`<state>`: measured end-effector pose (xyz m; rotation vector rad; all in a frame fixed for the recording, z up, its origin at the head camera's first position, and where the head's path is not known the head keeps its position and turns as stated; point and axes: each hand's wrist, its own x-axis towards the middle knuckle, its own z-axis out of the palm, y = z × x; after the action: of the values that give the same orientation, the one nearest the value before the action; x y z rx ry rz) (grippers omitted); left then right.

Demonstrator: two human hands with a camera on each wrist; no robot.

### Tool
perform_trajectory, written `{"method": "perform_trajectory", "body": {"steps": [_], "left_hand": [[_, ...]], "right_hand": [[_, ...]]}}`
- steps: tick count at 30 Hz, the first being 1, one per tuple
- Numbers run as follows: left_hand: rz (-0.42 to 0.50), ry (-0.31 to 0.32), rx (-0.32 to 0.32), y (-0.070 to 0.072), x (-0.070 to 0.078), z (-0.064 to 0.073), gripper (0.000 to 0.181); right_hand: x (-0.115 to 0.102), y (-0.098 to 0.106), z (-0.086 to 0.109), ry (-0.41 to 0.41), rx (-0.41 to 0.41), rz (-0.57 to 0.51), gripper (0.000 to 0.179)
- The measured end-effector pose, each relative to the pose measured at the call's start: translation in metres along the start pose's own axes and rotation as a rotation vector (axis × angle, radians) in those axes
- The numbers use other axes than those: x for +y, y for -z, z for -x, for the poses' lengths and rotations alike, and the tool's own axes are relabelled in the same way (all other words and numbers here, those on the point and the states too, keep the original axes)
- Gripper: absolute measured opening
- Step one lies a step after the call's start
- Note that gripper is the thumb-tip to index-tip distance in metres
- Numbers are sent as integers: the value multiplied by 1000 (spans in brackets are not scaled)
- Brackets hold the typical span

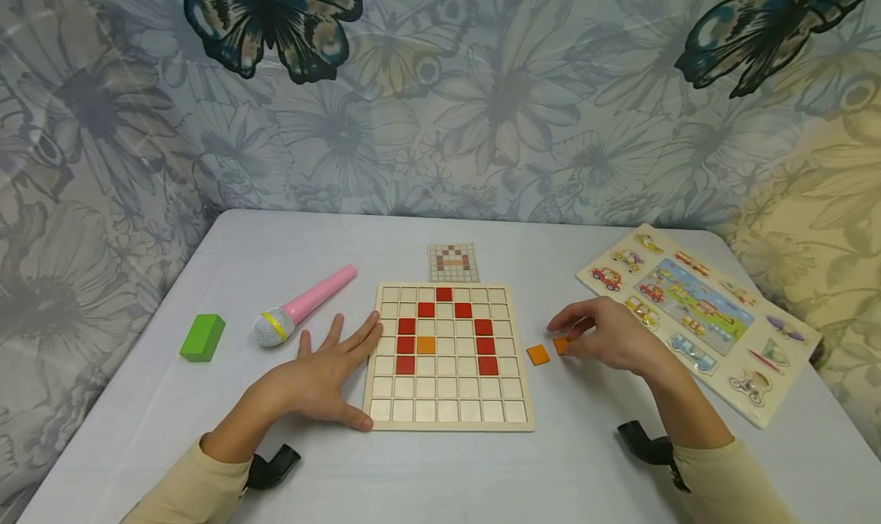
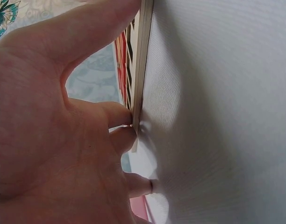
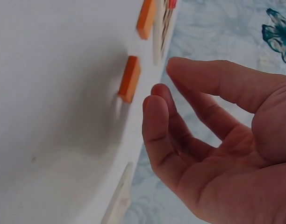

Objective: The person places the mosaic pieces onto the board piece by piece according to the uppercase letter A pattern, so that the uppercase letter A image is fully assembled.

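A wooden grid board (image 1: 447, 388) lies on the table, holding several red tiles (image 1: 484, 327) and one orange tile (image 1: 426, 345). My left hand (image 1: 320, 379) has its fingers spread, with thumb and fingertips touching the board's left edge; the left wrist view shows these fingers against the board's side. To the right of the board lie two loose orange tiles, the nearer-to-board tile (image 1: 538, 355) and another tile (image 1: 560, 345) partly covered by my right hand (image 1: 609, 336). In the right wrist view, my slightly bent fingers stand apart from this tile (image 3: 130, 79), with nothing between them.
Behind the board lies a small pattern card (image 1: 453, 262). A pink toy microphone (image 1: 306, 304) and a green block (image 1: 203, 338) are at the left. A vehicle puzzle board (image 1: 709, 310) lies at the right, partly beneath the right forearm. A patterned cloth backdrop stands behind the table.
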<state>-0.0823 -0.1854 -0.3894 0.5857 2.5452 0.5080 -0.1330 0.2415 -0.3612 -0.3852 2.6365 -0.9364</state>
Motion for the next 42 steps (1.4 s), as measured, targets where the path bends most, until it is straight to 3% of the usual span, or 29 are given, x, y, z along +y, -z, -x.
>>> {"method": "perform_trajectory", "body": {"steps": [18, 34, 42], "left_hand": [[-11, -2, 0, -1, -2, -2, 134], [-2, -3, 3, 1, 0, 0, 133], [1, 1, 2, 1, 1, 0, 133]], "right_hand": [[14, -7, -8, -90, -29, -17, 33], [13, -5, -7, -109, -15, 59, 28], [12, -5, -6, -81, 13, 106, 24]]}}
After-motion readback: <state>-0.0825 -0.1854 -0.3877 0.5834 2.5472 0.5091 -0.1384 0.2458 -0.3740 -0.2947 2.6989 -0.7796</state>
